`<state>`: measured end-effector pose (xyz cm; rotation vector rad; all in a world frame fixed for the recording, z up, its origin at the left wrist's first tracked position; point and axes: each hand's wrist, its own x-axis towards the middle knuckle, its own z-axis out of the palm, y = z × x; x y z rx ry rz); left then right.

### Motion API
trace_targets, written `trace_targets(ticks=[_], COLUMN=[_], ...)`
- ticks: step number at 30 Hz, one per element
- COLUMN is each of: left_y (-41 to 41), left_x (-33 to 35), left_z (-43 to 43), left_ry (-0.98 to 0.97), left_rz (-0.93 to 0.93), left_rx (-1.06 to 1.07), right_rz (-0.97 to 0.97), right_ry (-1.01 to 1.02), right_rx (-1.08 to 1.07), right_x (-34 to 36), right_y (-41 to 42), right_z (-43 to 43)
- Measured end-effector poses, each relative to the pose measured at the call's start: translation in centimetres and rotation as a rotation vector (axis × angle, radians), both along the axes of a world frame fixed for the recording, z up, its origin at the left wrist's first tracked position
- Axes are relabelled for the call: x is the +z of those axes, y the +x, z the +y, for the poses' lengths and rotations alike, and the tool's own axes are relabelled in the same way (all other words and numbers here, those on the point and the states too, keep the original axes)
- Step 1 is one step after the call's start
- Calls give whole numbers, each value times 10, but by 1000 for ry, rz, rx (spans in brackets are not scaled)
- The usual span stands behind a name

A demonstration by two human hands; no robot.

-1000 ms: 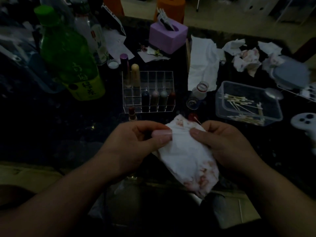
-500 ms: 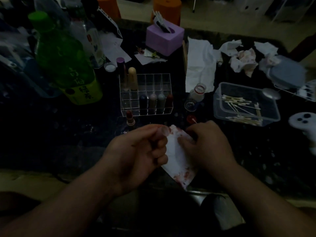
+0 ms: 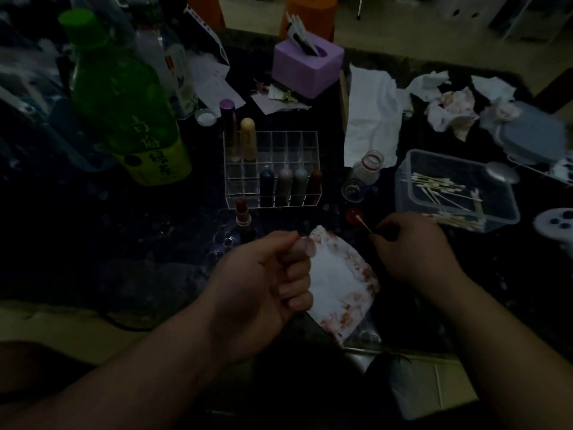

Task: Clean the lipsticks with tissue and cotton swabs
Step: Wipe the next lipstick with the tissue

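dim light over a dark speckled table point(image 3: 93, 212). the left hand point(image 3: 266, 283) is curled into a loose fist, thumb and fingers gripping the left edge of a white tissue smeared with red stains point(image 3: 341, 287), which hangs down to the right of the knuckles above the near table edge. whether anything lies inside the fist i cannot tell. the right hand point(image 3: 412, 246), apart from the tissue, pinches the stick of a thin cotton swab with a reddened tip point(image 3: 363, 224); the tip points up and left, just beside a small round red cap point(image 3: 353, 216) on the table

beyond the hands stands a clear acrylic grid organiser point(image 3: 294, 141) with four capped lipsticks in dark, grey and red tones point(image 3: 291, 187) in its front row and two taller tubes at its back left. an uncapped red lipstick in a pale tube point(image 3: 242, 214) stands upright just in front of the organiser's left corner, near the left hand. to the right sit a small clear bottle point(image 3: 369, 167) and a clear plastic tub holding loose cotton swabs point(image 3: 502, 209), close behind the right hand. farther back are a flat white tissue sheet point(image 3: 370, 119), crumpled stained tissues point(image 3: 449, 114) and a purple tissue box point(image 3: 307, 69)

a big green plastic bottle with a yellow label point(image 3: 124, 97) stands at the left; its label bears dark characters too dim and blurred to read
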<state>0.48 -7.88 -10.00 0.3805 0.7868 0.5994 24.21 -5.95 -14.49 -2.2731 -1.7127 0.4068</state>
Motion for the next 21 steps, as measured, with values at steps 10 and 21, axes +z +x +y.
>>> trace_targets(ticks=[10, 21], left_y=[2, 2], left_x=[-12, -12], left_z=[2, 2], left_ry=[54, 89], left_rz=[417, 462], left_rx=[28, 26], right_rz=[24, 81], right_ry=[19, 112], right_rx=[34, 1], right_x=[18, 20], right_y=[0, -13], right_z=[6, 18])
